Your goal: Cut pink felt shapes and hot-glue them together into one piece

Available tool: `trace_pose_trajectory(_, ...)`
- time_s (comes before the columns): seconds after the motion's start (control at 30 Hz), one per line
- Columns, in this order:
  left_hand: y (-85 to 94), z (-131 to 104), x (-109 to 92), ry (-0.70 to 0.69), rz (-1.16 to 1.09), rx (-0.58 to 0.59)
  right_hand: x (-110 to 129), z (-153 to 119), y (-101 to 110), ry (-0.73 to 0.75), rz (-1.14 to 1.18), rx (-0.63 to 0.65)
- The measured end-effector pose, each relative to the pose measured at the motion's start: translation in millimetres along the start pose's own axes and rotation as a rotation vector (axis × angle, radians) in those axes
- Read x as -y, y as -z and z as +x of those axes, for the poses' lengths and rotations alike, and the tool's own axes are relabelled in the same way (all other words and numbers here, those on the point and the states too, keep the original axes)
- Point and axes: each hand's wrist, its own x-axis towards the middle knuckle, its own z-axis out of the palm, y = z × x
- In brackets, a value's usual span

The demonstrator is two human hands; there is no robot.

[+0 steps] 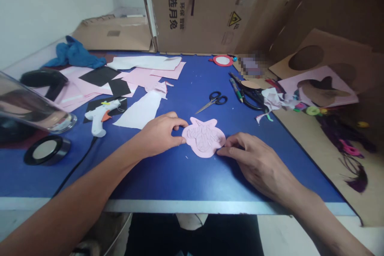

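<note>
A pink cut-out shape point(204, 137) with raised lines on it lies flat on the blue table point(180, 176). My left hand point(159, 134) pinches its left edge between thumb and fingers. My right hand point(255, 160) pinches its lower right edge with thumb and forefinger. Black-handled scissors point(214, 101) lie just beyond the shape, apart from both hands.
A white glue gun point(103, 115) lies at left with its cord running off the front edge. Pink, white and black sheets point(126, 80) cover the back left. A tape roll point(46, 150) and a clear container point(30, 106) sit at far left. Cardboard boxes point(210, 8) stand behind; craft scraps point(270, 100) clutter the right.
</note>
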Motion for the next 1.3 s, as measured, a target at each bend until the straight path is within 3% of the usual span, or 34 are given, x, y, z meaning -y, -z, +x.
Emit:
trace_pose_trajectory(0.77, 1.9, 0.7, 0.8, -0.012, -0.004, 0.005, -5.1, -5.9, 4.6, -0.035, 0.043, -0.035)
trace_pose_trajectory(1.07, 1.4, 2.7, 2.6, -0.028, 0.005, -0.002, 4.3, -5.6, -2.6, 0.108, -0.098, -0.058)
trace_pose_trajectory(1.3, 0.8, 1.8, 1.0, -0.013, 0.005, -0.009, 3.6, -4.7, -5.7, 0.122, -0.119, -0.06)
